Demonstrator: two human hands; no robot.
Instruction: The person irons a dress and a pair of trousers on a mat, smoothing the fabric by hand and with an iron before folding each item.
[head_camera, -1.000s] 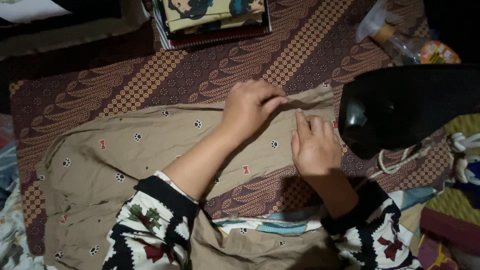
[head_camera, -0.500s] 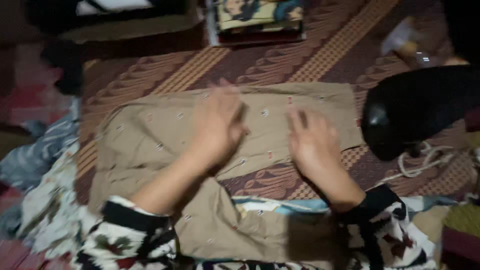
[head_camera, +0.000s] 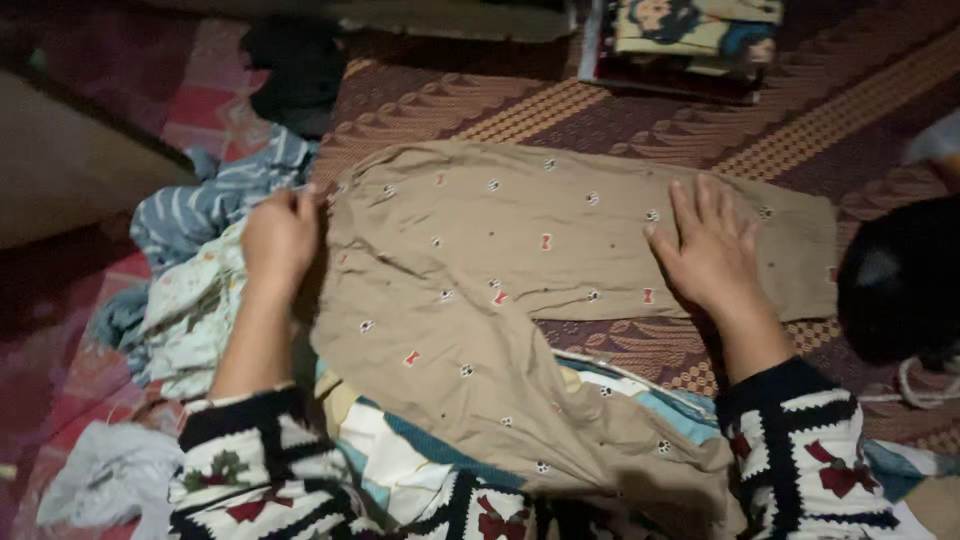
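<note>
Tan trousers (head_camera: 520, 260) spread flat on patterned mat (head_camera: 640, 100). Left hand (head_camera: 280, 238), moved out to 9 o'clock, fingers pinching waist edge; right hand (head_camera: 712, 250) at 3 o'clock, fingers open, pressing leg. Smoothing widened since before.

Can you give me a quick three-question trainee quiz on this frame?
1. True or false: the right hand lies flat, fingers spread, on the tan patterned garment.
2. Where is the left hand? A) on the folded stack at the top B) at the garment's left edge, fingers curled at the cloth C) on the black object
3. Fill in: left of the garment lies a blue ___ cloth.

Key
1. True.
2. B. Whether it truly pinches the edge is hard to tell in the dim light.
3. Striped.
</note>
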